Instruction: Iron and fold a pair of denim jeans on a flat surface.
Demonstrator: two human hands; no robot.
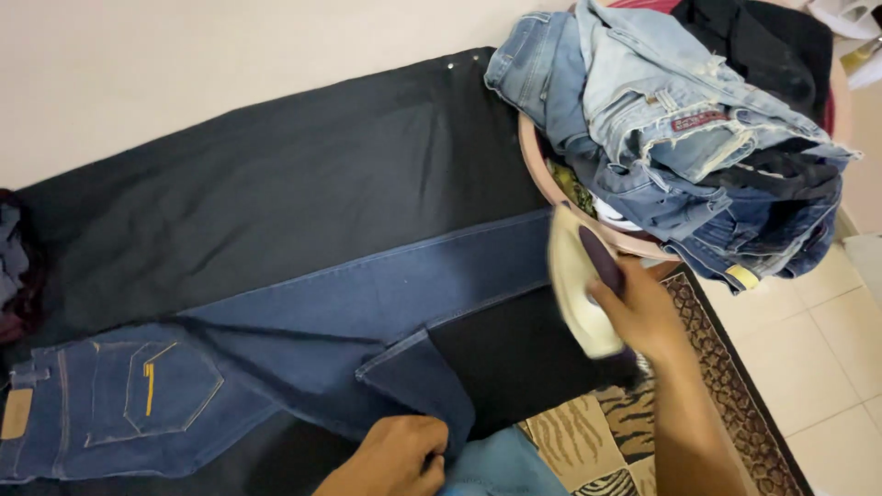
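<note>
A pair of dark blue jeans [303,321] lies flat across a black cloth [276,174] spread on the floor, waist and back pocket at the lower left. My right hand [643,312] grips the dark handle of a cream clothes iron [581,289], which stands tilted near the far end of one leg, in front of the basket. My left hand [397,456] pinches the cuff end of the other leg, which is folded back towards me at the bottom of the view.
A pink basket [542,174] heaped with several denim garments [671,119] stands at the upper right, touching the black cloth. A patterned rug [698,404] lies under my right forearm, with pale floor tiles [818,349] beyond. More clothes sit at the left edge [14,266].
</note>
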